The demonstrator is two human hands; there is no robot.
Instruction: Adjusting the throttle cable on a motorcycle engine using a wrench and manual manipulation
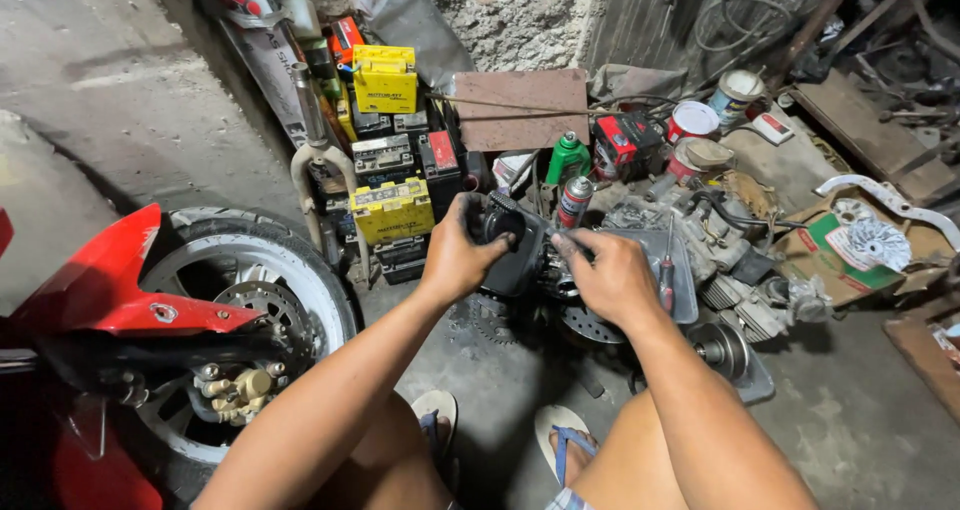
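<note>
Both hands clamped on black engine part (512,245): L hand (458,260) gripping, R hand (612,278) alongside, above floor.

You have two hands out in front of you, the left hand (455,260) and the right hand (612,278), both closed on one black engine part (512,252). Two yellow batteries (385,78) sit in the stack against the wall, with several dark ones among them that you cannot count surely. One green bottle (568,157) and one spray can (574,201) stand behind. One screwdriver (666,270) lies in one tray (688,270). One motorcycle wheel (250,300) is at your left, and two sandals (560,440) are on your feet.
</note>
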